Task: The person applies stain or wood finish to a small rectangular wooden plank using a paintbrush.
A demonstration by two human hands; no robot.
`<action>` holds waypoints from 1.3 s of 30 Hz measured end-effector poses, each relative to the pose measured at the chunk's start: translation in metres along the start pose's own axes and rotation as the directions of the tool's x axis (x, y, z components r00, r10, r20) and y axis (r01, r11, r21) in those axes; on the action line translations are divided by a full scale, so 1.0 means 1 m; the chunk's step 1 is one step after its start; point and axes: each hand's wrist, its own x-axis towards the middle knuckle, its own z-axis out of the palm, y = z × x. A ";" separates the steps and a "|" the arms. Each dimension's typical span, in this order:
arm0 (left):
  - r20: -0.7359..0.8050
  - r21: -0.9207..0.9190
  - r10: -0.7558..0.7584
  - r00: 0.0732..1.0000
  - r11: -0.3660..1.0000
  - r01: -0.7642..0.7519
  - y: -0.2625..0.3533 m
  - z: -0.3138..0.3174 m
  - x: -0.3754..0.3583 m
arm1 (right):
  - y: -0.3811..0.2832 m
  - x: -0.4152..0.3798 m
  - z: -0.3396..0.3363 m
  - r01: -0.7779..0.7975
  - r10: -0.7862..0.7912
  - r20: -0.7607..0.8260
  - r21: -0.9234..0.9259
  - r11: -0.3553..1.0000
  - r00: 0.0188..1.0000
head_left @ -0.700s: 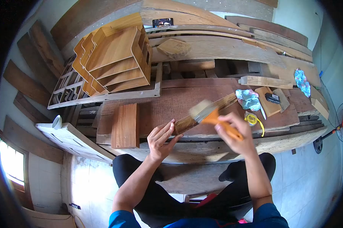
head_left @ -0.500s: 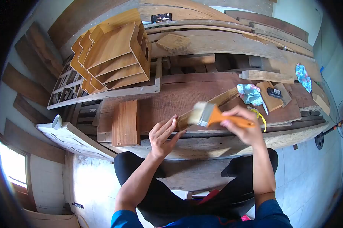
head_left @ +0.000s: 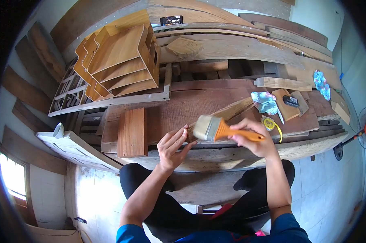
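Note:
A wide paintbrush (head_left: 220, 130) with an orange handle and pale bristles is gripped in my right hand (head_left: 256, 139). Its bristles lie over the near end of a long wooden strip (head_left: 236, 110), which slants away to the upper right. My left hand (head_left: 173, 146) holds that near end, fingers on one side and thumb on the other. Under the strip is a dark reddish-brown board (head_left: 171, 95). Left of my left hand rests a short reddish wood block (head_left: 132, 133). Whether the bristles touch the wood is blurred.
A wooden tiered tray (head_left: 122, 60) stands at the back left. To the right lie a crumpled cloth (head_left: 265, 102), a yellow tape measure (head_left: 268, 123), a white-bladed knife (head_left: 280, 116) and a black object (head_left: 290, 101) on a small block. A phone (head_left: 171, 20) leans at the back.
My right hand has swept the paintbrush left along the strip, closer to my left hand. The tape measure shows more now. My left hand keeps its place on the strip.

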 end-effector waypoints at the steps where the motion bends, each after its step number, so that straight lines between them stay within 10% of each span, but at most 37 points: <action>1: 0.003 0.004 0.004 1.000 1.000 -0.004 0.000 -0.001 -0.001 | -0.003 -0.001 -0.003 0.042 -0.040 0.029 -0.081 0.996 0.999; 6: -0.018 0.006 -0.020 1.000 1.000 0.020 0.001 -0.001 0.000 | 0.009 0.002 -0.020 -0.053 0.035 -0.341 -0.044 0.998 0.939; 10: -0.040 0.036 -0.006 0.999 0.999 0.007 0.001 0.000 0.007 | 0.000 -0.002 -0.013 0.014 -0.015 -0.013 -0.048 0.999 1.000; 17: -0.036 0.002 -0.004 0.999 1.000 0.004 0.000 0.000 0.007 | 0.059 0.002 -0.069 -0.116 0.098 -0.489 -0.008 0.993 0.867; 24: 0.016 0.005 0.030 0.999 1.000 -0.030 0.002 0.000 0.008 | 0.027 -0.002 -0.056 -0.047 0.057 -0.147 0.070 0.996 0.987; 29: 0.008 0.033 0.047 0.999 0.998 -0.047 0.005 -0.001 0.010 | 0.069 -0.003 -0.087 -0.143 0.128 -0.526 0.011 0.990 0.841; 33: 0.019 0.019 0.017 1.000 1.000 -0.018 0.001 -0.002 0.007 | 0.042 -0.006 -0.079 -0.065 0.073 -0.330 0.036 0.997 0.941; 39: 0.013 -0.005 -0.013 1.000 1.000 0.014 0.003 -0.002 0.008 | 0.054 0.000 -0.075 -0.084 -0.027 -0.508 -0.194 0.977 0.861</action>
